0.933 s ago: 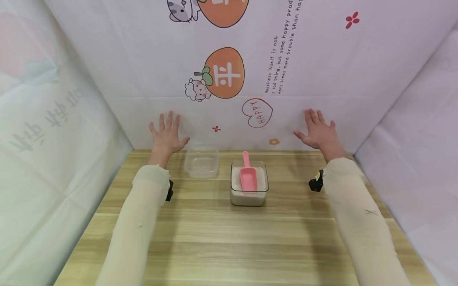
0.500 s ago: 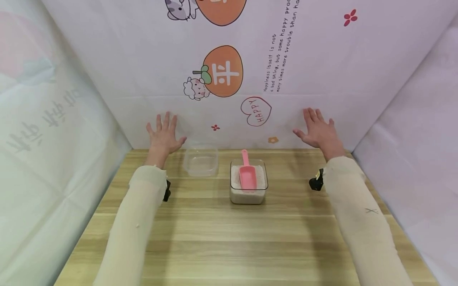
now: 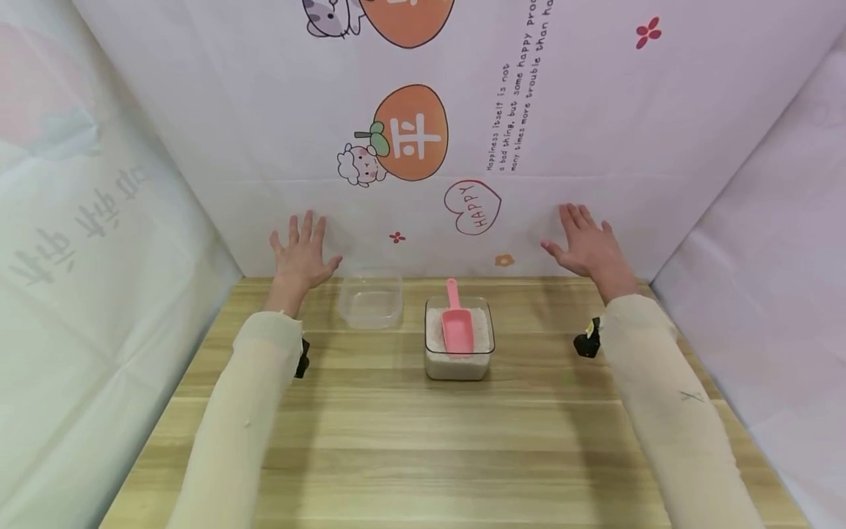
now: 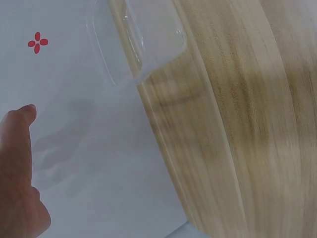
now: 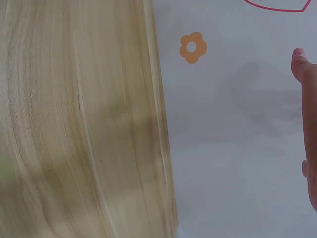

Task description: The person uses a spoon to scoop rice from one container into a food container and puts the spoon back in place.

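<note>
My left hand [image 3: 302, 257] is held out with fingers spread, in front of the white back sheet at the left. The right hand [image 3: 584, 246] is stretched out likewise on the other side, thumb pointing inward. Neither holds anything. Nearest the left hand stands a clear plastic container [image 3: 371, 322], its corner also showing in the left wrist view. Between the hands, a clear square container [image 3: 458, 369] is filled with a pale, fine-grained material [image 3: 482, 327]. On that material lies a pink scoop [image 3: 458, 330], its handle leaning over the far rim.
A wooden table [image 3: 423, 455] ends against the printed back sheet [image 3: 264, 132]. White sheets also rise along the left [image 3: 86, 308] and right [image 3: 767, 294] sides. A black wrist device [image 3: 587, 339] hangs under the right cuff.
Both hands have dropped very slightly in the head view, and the left has drifted a little to the left. The containers and scoop stay where they were.
</note>
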Motion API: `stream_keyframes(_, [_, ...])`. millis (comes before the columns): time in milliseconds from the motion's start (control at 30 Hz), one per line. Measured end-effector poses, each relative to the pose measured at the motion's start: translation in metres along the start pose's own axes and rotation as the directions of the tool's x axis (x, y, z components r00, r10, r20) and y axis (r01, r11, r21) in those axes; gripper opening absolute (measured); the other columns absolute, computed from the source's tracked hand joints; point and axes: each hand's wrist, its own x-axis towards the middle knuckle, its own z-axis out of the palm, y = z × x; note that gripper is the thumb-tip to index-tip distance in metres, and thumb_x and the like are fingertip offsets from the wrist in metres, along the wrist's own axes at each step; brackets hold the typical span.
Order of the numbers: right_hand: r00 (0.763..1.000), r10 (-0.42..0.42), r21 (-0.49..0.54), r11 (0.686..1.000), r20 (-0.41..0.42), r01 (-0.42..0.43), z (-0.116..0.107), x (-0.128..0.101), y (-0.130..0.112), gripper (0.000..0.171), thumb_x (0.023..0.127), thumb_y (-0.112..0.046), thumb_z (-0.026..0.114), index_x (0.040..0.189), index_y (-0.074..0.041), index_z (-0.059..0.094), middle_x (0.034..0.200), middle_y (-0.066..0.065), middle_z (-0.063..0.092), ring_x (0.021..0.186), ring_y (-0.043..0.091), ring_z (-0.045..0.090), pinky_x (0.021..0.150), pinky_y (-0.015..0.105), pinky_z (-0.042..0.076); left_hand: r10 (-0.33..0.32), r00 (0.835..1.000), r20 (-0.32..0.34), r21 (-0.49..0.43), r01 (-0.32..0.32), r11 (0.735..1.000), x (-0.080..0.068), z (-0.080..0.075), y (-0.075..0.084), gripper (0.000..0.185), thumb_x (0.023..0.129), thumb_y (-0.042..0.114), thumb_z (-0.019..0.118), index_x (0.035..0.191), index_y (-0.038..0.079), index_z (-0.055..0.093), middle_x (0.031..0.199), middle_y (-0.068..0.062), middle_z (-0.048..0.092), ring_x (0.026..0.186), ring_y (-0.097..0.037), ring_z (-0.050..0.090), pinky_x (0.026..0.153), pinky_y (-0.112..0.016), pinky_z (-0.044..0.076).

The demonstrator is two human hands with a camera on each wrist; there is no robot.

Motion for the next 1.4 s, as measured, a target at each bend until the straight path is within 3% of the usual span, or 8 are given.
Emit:
stream_keyframes(200, [0.998, -0.058, -0.001, 0.998, -0.026, 0.058, 0.001, 0.003, -0.007, 0.091, 0.100, -0.065, 0.030, 0.158, 0.000, 0.006, 0.165, 0.025, 0.008, 0.153, 0.043, 0.008, 0.117, 0.068, 0.010, 0.034, 0.999, 0.002, 0.001, -0.034, 0.999, -0.003, 0.002, -0.003, 0.085, 0.099, 0.052, 0.045, 0.161, 0.011, 0.003, 0.168, -0.014, -0.007, 0.154, -0.040, -0.007, 0.116, -0.072, 0.002])
stream_keyframes(333, [0.993, -0.116, 0.016, 0.993, -0.006, 0.116, 0.006, 0.002, -0.016, 0.091, 0.099, -0.066, 0.031, 0.159, -0.001, 0.009, 0.165, 0.024, 0.011, 0.153, 0.042, 0.011, 0.119, 0.065, 0.012, 0.097, 0.995, 0.021, 0.007, -0.097, 0.995, -0.006, 0.001, 0.004, 0.082, 0.101, 0.051, 0.043, 0.161, 0.009, 0.005, 0.168, -0.014, -0.003, 0.155, -0.037, -0.001, 0.117, -0.068, 0.009])
stream_keyframes(433, [0.984, -0.176, 0.005, 0.984, -0.002, 0.176, 0.012, -0.005, -0.025, 0.089, 0.100, -0.063, 0.035, 0.159, -0.001, 0.010, 0.165, 0.023, 0.012, 0.153, 0.040, 0.009, 0.119, 0.064, 0.014, 0.173, 0.985, 0.012, -0.005, -0.173, 0.985, -0.008, 0.000, 0.016, 0.081, 0.101, 0.049, 0.044, 0.160, 0.007, 0.009, 0.168, -0.015, 0.002, 0.155, -0.036, 0.004, 0.117, -0.066, 0.013])
stream_keyframes(567, [0.960, -0.279, -0.036, 0.960, -0.014, 0.278, 0.020, -0.022, -0.041, 0.088, 0.100, -0.057, 0.044, 0.159, -0.002, 0.008, 0.166, 0.022, 0.011, 0.154, 0.039, 0.009, 0.119, 0.064, 0.015, 0.289, 0.957, 0.007, -0.003, -0.289, 0.957, -0.011, 0.000, 0.037, 0.078, 0.102, 0.047, 0.045, 0.159, 0.005, 0.013, 0.168, -0.015, 0.008, 0.155, -0.035, 0.010, 0.116, -0.065, 0.016])
stream_keyframes(767, [0.907, -0.420, -0.079, 0.906, -0.028, 0.416, 0.033, -0.050, -0.074, 0.094, 0.097, -0.060, 0.048, 0.160, -0.005, 0.006, 0.167, 0.017, 0.009, 0.155, 0.036, 0.010, 0.119, 0.061, 0.020, 0.459, 0.886, 0.062, 0.041, -0.462, 0.886, -0.025, -0.002, 0.062, 0.074, 0.103, 0.044, 0.046, 0.158, 0.003, 0.019, 0.167, -0.015, 0.016, 0.154, -0.032, 0.018, 0.118, -0.060, 0.023])
stream_keyframes(933, [0.870, -0.493, -0.090, 0.868, -0.030, 0.488, 0.048, -0.070, -0.092, 0.098, 0.094, -0.059, 0.054, 0.159, -0.003, 0.008, 0.167, 0.017, 0.012, 0.154, 0.036, 0.017, 0.118, 0.061, 0.023, 0.564, 0.822, 0.082, 0.007, -0.566, 0.824, -0.032, -0.009, 0.088, 0.071, 0.103, 0.041, 0.049, 0.157, 0.003, 0.024, 0.165, -0.014, 0.024, 0.153, -0.030, 0.024, 0.118, -0.055, 0.025])
stream_keyframes(1200, [0.856, -0.516, -0.092, 0.852, 0.008, 0.515, 0.079, -0.086, -0.101, 0.097, 0.093, -0.062, 0.053, 0.158, 0.000, 0.016, 0.166, 0.017, 0.015, 0.153, 0.034, 0.021, 0.115, 0.062, 0.028, 0.682, 0.709, 0.177, -0.008, -0.692, 0.722, -0.024, -0.004, 0.145, 0.064, 0.105, 0.040, 0.046, 0.157, 0.007, 0.027, 0.165, -0.011, 0.025, 0.155, -0.026, 0.018, 0.122, -0.050, 0.022])
stream_keyframes(1400, [0.849, -0.528, -0.039, 0.848, 0.019, 0.528, 0.084, -0.088, -0.103, 0.091, 0.096, -0.058, 0.052, 0.157, 0.001, 0.018, 0.166, 0.017, 0.016, 0.152, 0.035, 0.023, 0.116, 0.062, 0.026, 0.760, 0.614, 0.216, -0.007, -0.777, 0.630, -0.015, 0.010, 0.171, 0.054, 0.103, 0.032, 0.054, 0.152, 0.012, 0.041, 0.162, -0.007, 0.034, 0.153, -0.027, 0.023, 0.120, -0.051, 0.025])
